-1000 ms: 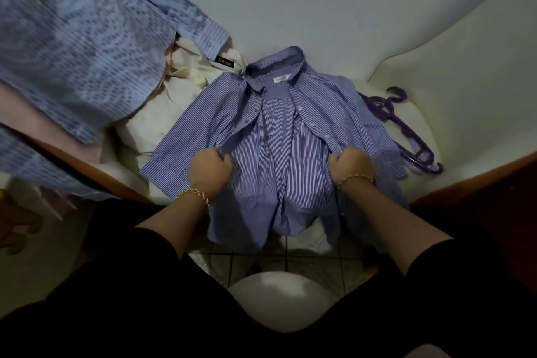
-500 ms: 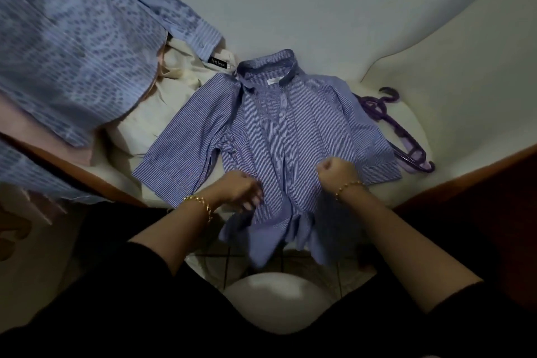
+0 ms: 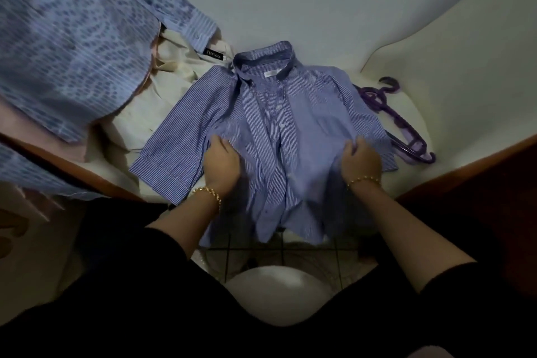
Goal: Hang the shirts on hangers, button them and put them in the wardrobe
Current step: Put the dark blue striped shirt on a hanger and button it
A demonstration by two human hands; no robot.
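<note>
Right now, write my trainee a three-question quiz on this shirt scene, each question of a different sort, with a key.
1. True or false: the purple hanger is already inside the striped shirt.
2. Multiple choice: what lies beside the shirt's sleeve on the person's left? A) a cream garment B) a red towel C) a pair of shoes
3. Short answer: does the left hand, the right hand, or both touch the shirt?

Key: 1 false, it lies beside the shirt on the right; 2 A; 3 both.
</note>
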